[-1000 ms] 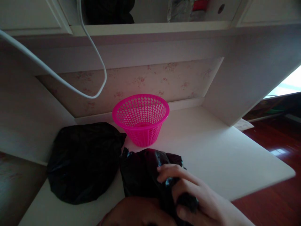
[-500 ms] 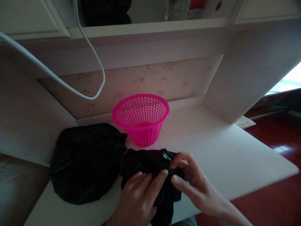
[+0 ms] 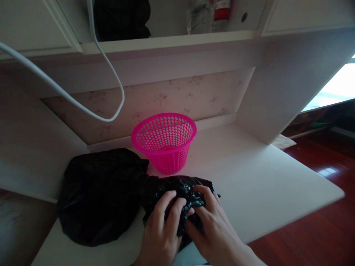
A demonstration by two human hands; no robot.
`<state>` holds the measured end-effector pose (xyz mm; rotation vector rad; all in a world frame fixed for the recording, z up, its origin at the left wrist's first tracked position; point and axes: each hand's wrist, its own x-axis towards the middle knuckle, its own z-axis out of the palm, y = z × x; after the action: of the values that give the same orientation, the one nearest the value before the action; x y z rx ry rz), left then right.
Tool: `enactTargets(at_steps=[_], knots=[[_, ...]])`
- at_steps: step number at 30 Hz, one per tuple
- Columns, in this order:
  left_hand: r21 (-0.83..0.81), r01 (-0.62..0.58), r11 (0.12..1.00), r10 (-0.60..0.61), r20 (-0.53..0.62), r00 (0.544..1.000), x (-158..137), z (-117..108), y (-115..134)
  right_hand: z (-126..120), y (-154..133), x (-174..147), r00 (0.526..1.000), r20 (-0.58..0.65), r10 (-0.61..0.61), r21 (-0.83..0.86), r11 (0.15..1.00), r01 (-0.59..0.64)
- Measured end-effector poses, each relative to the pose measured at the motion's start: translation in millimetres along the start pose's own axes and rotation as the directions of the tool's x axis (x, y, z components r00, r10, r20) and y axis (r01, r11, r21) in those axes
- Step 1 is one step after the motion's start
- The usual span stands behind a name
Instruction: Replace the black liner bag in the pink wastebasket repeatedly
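A crumpled black plastic bag [image 3: 177, 184] lies at the front of the white desk [image 3: 249, 177]. My left hand [image 3: 163, 225] grips its near side with bent fingers. From the right, my right hand [image 3: 208, 218] has its fingers curled into the same plastic, close to the left fingertips. A hint of pink shows along the bag's far edge. Just left is a larger, rounded black plastic bag [image 3: 102, 195], its contents hidden; the two touch. Behind the crumpled bag a pink mesh basket [image 3: 169, 162] stands upright, with nothing visible inside.
A white cable [image 3: 83, 107] hangs in a loop at the upper left. Overhead, a shelf [image 3: 172, 44] holds a black bag [image 3: 122, 18] and a clear bottle-like item [image 3: 201, 16]. A side panel [image 3: 288, 74] bounds the desk on the right, above a red-brown floor [image 3: 313, 229].
Both hands have drawn closer together, the right one moving left and down. The bag's hanging part is gathered up between them. The view has shifted slightly.
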<state>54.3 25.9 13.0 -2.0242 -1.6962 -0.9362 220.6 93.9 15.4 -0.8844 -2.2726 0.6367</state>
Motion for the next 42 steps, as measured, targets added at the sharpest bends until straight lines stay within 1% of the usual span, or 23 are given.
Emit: enactTargets(at_steps=[5,9,12,14,15,16,18,19,20,21,22,24,25,26,28,30,32,34,36,37,39,40,42], knots=[[-0.042,0.047,0.998,-0.049,-0.028,0.998,11,1,4,7,5,0,0.993,-0.104,-0.057,-0.065,0.997,0.05],[-0.122,0.12,0.985,-0.119,0.013,0.993,17,-5,5,5,9,4,0.995,-0.054,-0.089,-0.015,0.996,0.089],[-0.138,0.162,0.977,-0.167,-0.023,0.986,16,-7,6,5,12,6,0.996,-0.055,-0.068,0.002,0.998,0.068],[-0.265,0.23,0.936,-0.227,0.041,0.973,14,-8,7,5,13,7,0.996,-0.07,-0.046,0.012,0.999,0.047],[-0.345,0.311,0.886,-0.29,0.112,0.95,12,-8,8,4,13,8,0.997,-0.07,-0.04,0.023,0.999,0.042],[-0.418,0.422,0.805,-0.37,0.203,0.907,11,-9,9,3,12,9,0.997,-0.06,-0.039,0.037,0.998,0.041],[-0.526,0.646,0.553,-0.502,0.41,0.762,9,-10,9,-2,11,11,0.999,-0.026,-0.047,0.087,0.995,0.049],[-0.567,0.716,0.406,-0.526,0.496,0.691,9,-10,8,-5,10,12,0.999,-0.007,-0.049,0.123,0.991,0.049],[-0.601,0.751,0.274,-0.531,0.557,0.639,9,-9,6,-7,10,13,0.999,0.01,-0.047,0.164,0.985,0.044],[-0.622,0.763,0.175,-0.533,0.592,0.605,9,-8,4,-9,10,13,0.999,0.023,-0.043,0.208,0.978,0.037],[-0.63,0.767,0.117,-0.544,0.606,0.581,10,-7,1,-11,10,14,0.999,0.024,-0.046,0.249,0.968,0.039],[-0.616,0.78,0.108,-0.578,0.6,0.553,12,-5,-5,-12,12,14,0.997,-0.002,-0.072,0.295,0.953,0.07],[-0.6,0.788,0.133,-0.571,0.604,0.556,13,-5,-8,-11,14,15,0.995,-0.035,-0.09,0.295,0.951,0.096],[-0.589,0.79,0.17,-0.533,0.619,0.577,15,-5,-10,-11,15,15,0.991,-0.077,-0.107,0.282,0.951,0.125],[-0.609,0.751,0.255,-0.427,0.626,0.652,18,-8,-14,-13,17,15,0.983,-0.139,-0.117,0.256,0.955,0.15],[-0.657,0.679,0.328,-0.331,0.593,0.734,23,-14,-19,-17,17,16,0.987,-0.121,-0.105,0.283,0.95,0.136],[-0.699,0.625,0.348,-0.232,0.582,0.779,27,-22,-25,-24,16,17,0.995,-0.041,-0.091,0.355,0.93,0.099],[-0.711,0.622,0.327,-0.103,0.628,0.771,32,-27,-31,-30,14,18,0.996,0.018,-0.089,0.416,0.906,0.073],[-0.701,0.637,0.32,-0.034,0.663,0.747,35,-30,-35,-33,13,20,0.994,0.035,-0.103,0.449,0.89,0.076],[-0.7,0.629,0.338,-0.041,0.657,0.752,37,-31,-36,-34,12,21,0.994,0.035,-0.107,0.461,0.884,0.079],[-0.697,0.576,0.428,-0.116,0.589,0.799,39,-30,-40,-32,14,25,0.997,0.021,-0.079,0.503,0.863,0.058],[-0.683,0.532,0.501,-0.162,0.53,0.832,39,-30,-43,-31,17,27,0.999,0.01,-0.046,0.546,0.837,0.033],[-0.591,0.452,0.668,-0.263,0.381,0.886,37,-30,-55,-31,27,30,0.999,-0.017,0.047,0.667,0.744,-0.024]])
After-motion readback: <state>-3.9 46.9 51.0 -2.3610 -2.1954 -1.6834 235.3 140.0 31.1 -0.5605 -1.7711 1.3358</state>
